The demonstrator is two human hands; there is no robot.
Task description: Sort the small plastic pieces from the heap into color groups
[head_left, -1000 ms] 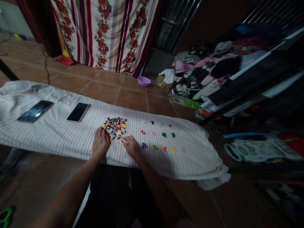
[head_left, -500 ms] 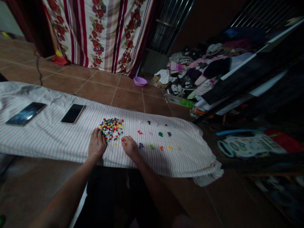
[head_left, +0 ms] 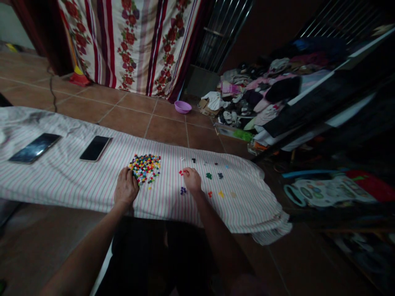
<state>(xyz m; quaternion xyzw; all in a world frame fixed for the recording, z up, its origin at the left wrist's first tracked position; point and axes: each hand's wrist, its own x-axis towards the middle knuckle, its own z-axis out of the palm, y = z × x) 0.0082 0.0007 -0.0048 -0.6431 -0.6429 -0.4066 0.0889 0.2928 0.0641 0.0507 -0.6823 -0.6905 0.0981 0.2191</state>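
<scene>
Well, from the head camera the left hand [head_left: 125, 188] lies flat on a long pink-and-green striped cloth [head_left: 66, 183], its fingers touching the lower left edge of a heap of small multicoloured pieces [head_left: 145, 168]. It is not closed on them. The right hand [head_left: 192, 180] stands well apart from the left, to the right of the heap, with its fingertips [head_left: 185, 172] down on the cloth just beside a few red pieces [head_left: 181, 173]; whether it pinches anything, I cannot tell.

The heap holds far too many pieces to count, red, yellow, blue, green and white among them, with a few strays just below it. To its right, about seven small single-colour clusters lie spaced across the cloth: red, purple [head_left: 183, 190], green [head_left: 209, 176], dark blue [head_left: 220, 175], orange-red [head_left: 210, 194], yellow [head_left: 221, 193] and a pale one [head_left: 233, 194]. About five lone pieces dot the row farther from the hands, too small to name exactly.

Two phones lie face up on the cloth, left of the hands: a larger one [head_left: 35, 148] and a smaller one [head_left: 95, 148]. Beyond the cloth, one purple plastic bowl [head_left: 182, 107] sits on the tile floor [head_left: 126, 125], near a heap of clothes [head_left: 259, 90]
</scene>
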